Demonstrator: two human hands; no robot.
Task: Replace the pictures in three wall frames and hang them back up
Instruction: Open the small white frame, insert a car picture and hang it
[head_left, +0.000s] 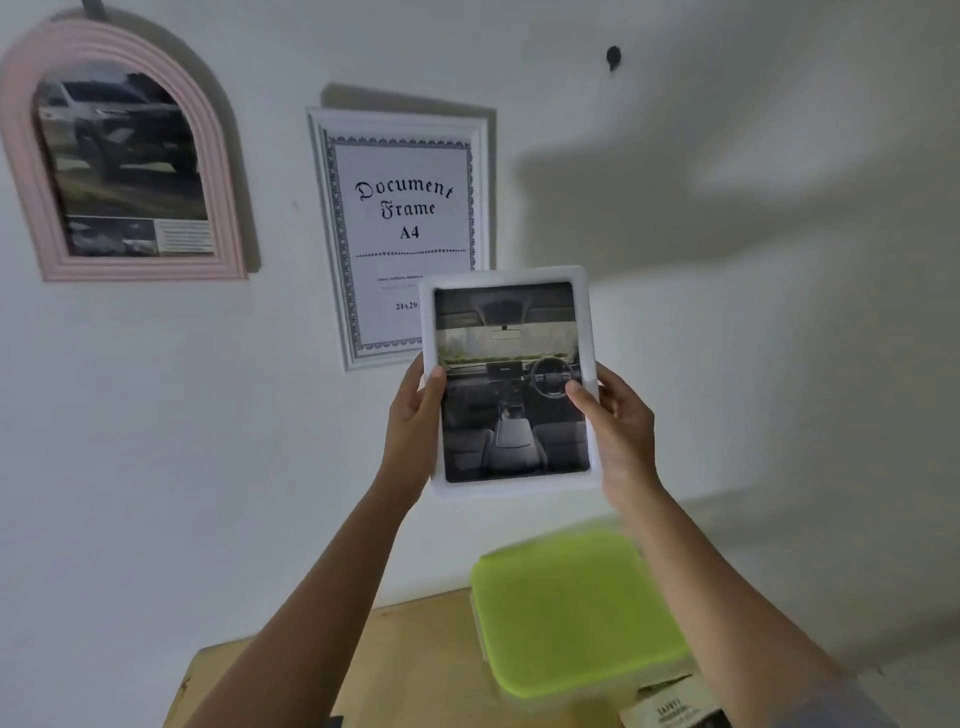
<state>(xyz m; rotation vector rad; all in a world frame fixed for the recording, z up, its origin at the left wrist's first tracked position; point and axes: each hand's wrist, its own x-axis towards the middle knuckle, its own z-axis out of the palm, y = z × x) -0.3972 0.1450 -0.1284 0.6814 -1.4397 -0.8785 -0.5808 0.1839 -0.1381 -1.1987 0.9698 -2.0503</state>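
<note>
both hands are up in front of the wall. the left hand pinches the left edge of the small white frame, thumb on the front border and fingers behind. the right hand grips the right edge the same way, its thumb tip lying over the glass beside the steering wheel. the frame is upright and faces the camera, just below the middle of the view, and its car-interior picture fills the opening.

the frame's top left corner overlaps the bottom right corner of the document frame, which hangs at eleven o'clock from it with a printed "document frame a4" sheet inside. far out at ten o'clock hangs the pink arched frame, with a blurred car photo in it.

high at one o'clock there's a dark wall hook, with open white wall all round it and down the whole right side.

at six o'clock, under the held frame, a lime green pad lies on the wooden table, its far edge close to the wall. a printed card pokes out at the pad's near right corner. plain wall shows between the frame's bottom edge and the pad.
</note>
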